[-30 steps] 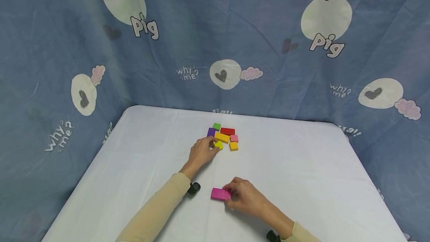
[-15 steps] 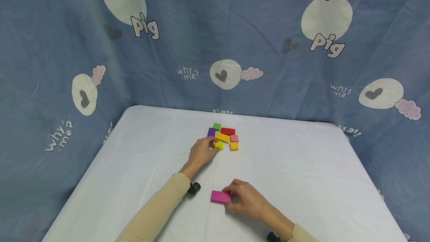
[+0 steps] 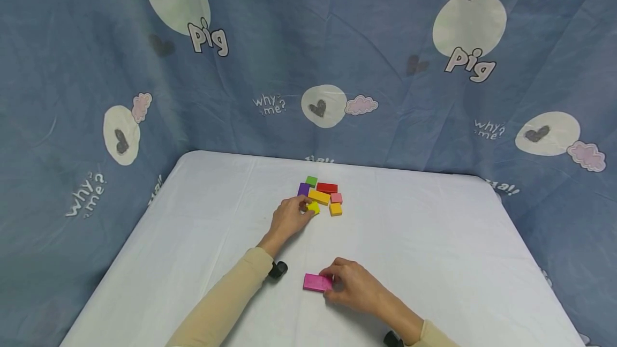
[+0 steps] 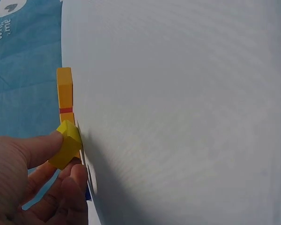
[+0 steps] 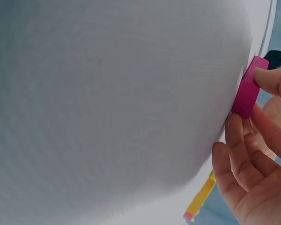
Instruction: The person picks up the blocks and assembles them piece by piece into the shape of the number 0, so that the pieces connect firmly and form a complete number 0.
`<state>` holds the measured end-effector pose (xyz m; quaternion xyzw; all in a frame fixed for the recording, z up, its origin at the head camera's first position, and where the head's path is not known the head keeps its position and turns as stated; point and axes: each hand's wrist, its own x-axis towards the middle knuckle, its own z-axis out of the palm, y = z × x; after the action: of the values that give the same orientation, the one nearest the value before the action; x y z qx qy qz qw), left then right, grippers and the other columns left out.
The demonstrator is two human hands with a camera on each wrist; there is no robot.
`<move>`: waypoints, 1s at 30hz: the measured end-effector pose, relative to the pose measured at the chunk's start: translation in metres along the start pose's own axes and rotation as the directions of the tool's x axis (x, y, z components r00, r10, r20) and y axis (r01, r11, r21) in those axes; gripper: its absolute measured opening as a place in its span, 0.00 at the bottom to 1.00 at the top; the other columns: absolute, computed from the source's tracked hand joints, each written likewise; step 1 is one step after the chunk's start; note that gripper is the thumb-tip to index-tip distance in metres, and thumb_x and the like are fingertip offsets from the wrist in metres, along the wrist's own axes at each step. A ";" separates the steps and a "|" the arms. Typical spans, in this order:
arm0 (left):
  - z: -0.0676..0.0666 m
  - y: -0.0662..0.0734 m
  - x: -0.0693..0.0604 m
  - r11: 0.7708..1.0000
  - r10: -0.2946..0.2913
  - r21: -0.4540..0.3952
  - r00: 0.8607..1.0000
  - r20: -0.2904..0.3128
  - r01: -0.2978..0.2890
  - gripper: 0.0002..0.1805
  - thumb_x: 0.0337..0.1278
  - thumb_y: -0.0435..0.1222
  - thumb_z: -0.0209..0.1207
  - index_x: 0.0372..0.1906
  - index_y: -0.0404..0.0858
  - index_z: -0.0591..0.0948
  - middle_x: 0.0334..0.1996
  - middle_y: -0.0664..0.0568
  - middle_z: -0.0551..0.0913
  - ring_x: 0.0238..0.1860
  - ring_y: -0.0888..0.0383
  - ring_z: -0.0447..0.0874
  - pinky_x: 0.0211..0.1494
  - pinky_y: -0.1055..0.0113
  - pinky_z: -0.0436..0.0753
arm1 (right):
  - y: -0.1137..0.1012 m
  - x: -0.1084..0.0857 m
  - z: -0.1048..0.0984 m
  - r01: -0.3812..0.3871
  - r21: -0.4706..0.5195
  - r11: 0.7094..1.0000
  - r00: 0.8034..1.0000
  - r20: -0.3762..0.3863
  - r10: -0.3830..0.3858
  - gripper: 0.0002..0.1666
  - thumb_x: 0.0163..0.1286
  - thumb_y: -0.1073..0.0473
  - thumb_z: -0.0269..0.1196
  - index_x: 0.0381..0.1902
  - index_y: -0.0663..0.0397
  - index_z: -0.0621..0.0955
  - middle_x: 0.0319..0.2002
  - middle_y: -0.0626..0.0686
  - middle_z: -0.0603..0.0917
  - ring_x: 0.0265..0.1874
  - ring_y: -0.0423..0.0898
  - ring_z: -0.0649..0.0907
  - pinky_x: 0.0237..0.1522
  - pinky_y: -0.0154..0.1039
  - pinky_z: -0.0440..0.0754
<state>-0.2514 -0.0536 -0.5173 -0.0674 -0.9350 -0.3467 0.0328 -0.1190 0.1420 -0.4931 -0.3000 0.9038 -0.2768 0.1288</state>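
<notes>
Between thumb and fingers my left hand (image 3: pixel 289 216) pinches a small yellow block (image 3: pixel 314 208), at the near side of a block cluster. In the left wrist view the thumb lies against one face of that yellow block (image 4: pixel 69 145). Nearer to me, my right hand (image 3: pixel 354 285) grips the right end of a longer magenta block (image 3: pixel 315 283), low over or on the white table; contact is unclear. The right wrist view has the thumb on top of the magenta block (image 5: pixel 247 96) and fingers along its other side.
Behind the yellow block lie a long orange block (image 3: pixel 319 197), a purple block (image 3: pixel 303 189), a green block (image 3: pixel 311 181) and a red block (image 3: pixel 327 188). A pink block (image 3: pixel 336 197) and a small orange block (image 3: pixel 336 209) sit to the right. A blue printed curtain (image 3: pixel 385 138) hangs behind the white table (image 3: pixel 424 229).
My right hand has moved slightly toward me with the magenta block, mostly in the earlier half second. The left hand and the cluster look unchanged.
</notes>
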 end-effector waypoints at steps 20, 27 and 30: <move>-0.004 -0.002 -0.002 0.986 -0.003 -0.165 1.000 -0.019 -0.001 0.11 0.55 0.34 0.69 0.43 0.37 0.85 0.33 0.51 0.83 0.33 0.59 0.80 0.40 0.66 0.81 | 0.003 0.001 0.001 0.014 -0.002 1.000 1.000 0.005 -0.014 0.20 0.57 0.57 0.72 0.48 0.53 0.85 0.38 0.40 0.80 0.34 0.34 0.76 0.39 0.32 0.78; -0.009 -0.005 -0.002 0.984 0.000 -0.176 1.000 -0.009 -0.002 0.11 0.54 0.34 0.69 0.42 0.37 0.85 0.32 0.52 0.83 0.32 0.60 0.80 0.40 0.66 0.82 | 0.003 0.001 0.001 0.018 0.006 1.000 1.000 -0.005 -0.018 0.19 0.57 0.57 0.72 0.48 0.53 0.85 0.38 0.40 0.80 0.34 0.34 0.77 0.39 0.32 0.78; -0.012 -0.004 -0.003 0.981 -0.005 -0.194 1.000 -0.006 0.003 0.11 0.54 0.34 0.69 0.43 0.37 0.85 0.33 0.52 0.83 0.32 0.60 0.81 0.40 0.66 0.82 | 0.003 0.001 0.001 0.021 0.010 1.000 1.000 -0.003 -0.021 0.19 0.57 0.57 0.72 0.48 0.53 0.85 0.38 0.40 0.80 0.34 0.34 0.77 0.39 0.32 0.78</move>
<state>-0.2487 -0.0651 -0.5112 -0.0673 -0.8968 -0.4364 0.0284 -0.1203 0.1429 -0.4956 -0.3087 0.8994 -0.2828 0.1260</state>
